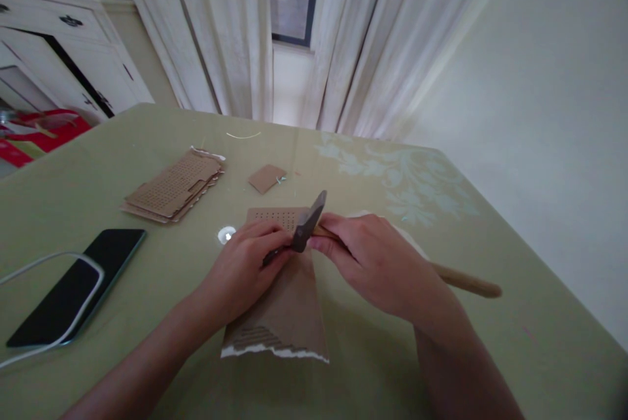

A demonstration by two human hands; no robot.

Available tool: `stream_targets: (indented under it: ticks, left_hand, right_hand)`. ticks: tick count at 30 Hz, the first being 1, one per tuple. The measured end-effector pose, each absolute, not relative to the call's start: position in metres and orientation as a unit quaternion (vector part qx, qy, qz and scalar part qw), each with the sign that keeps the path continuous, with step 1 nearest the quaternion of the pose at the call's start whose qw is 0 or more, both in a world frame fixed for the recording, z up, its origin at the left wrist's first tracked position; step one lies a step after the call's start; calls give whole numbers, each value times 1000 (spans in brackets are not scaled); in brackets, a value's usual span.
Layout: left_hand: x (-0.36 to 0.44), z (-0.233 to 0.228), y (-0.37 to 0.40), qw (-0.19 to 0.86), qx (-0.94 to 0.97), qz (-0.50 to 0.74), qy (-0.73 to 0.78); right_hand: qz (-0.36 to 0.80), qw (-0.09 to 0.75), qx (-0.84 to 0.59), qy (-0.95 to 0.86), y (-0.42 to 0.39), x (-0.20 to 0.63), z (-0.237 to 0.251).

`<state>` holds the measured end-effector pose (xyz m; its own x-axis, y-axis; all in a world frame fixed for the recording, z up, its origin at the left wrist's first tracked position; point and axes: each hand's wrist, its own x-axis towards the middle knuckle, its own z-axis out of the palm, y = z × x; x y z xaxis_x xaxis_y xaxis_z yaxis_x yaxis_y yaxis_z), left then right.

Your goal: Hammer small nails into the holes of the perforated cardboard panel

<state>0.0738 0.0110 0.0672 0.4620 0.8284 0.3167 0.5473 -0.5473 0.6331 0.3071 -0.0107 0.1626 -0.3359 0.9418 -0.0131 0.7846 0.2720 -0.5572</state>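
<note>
At the middle of the table (147,165), I see both hands meeting over a cardboard strip (289,305) that lies flat with its torn, corrugated end toward me and a dotted, perforated end on the far side. My left hand (243,269) is curled, fingertips pressed down on the strip just beside the blade; I judge this is to keep the cardboard from sliding while the edge works on it. My right hand (375,260) is closed around a knife (307,224) close up by the blade, with the long wooden handle sticking out to the right past the wrist (a choked-up grip like that gives finer control of the tip, I'd say). The blade tilts up and to the far side, its lower end touching the cardboard near the left fingers. Whether it is cutting or only resting there I cannot tell.

To the far left lies a stack (174,188) of similar perforated cardboard pieces, set well apart from the hands, presumably to keep the working area free. A small scrap (266,178) sits between the stack and the strip, on the far side. A phone (81,286), screen dark, lies at the near left with a white cable (49,260) looping over it. A small bright disc (226,234) lies just left of the left hand.

No brand, label or writing is readable anywhere; the cardboard shows only rows of dots.
</note>
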Motion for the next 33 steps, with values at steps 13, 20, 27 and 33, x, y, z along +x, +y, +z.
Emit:
stream_targets:
  ticks: [13,20,27,33]
  left_hand:
    - [76,65,9,220,832,284,423]
    - [81,62,6,162,831,288,448]
    - [83,61,5,149,838,288,439]
    - [84,61,7,128,842,291,435]
  right_hand:
    - [184,140,-560,-796,-8,301,160]
    - [184,227,-568,-769,-20,305,165]
    - [188,154,-599,-763,-20,289,131]
    - [167,176,-615,-750,-27,287,124]
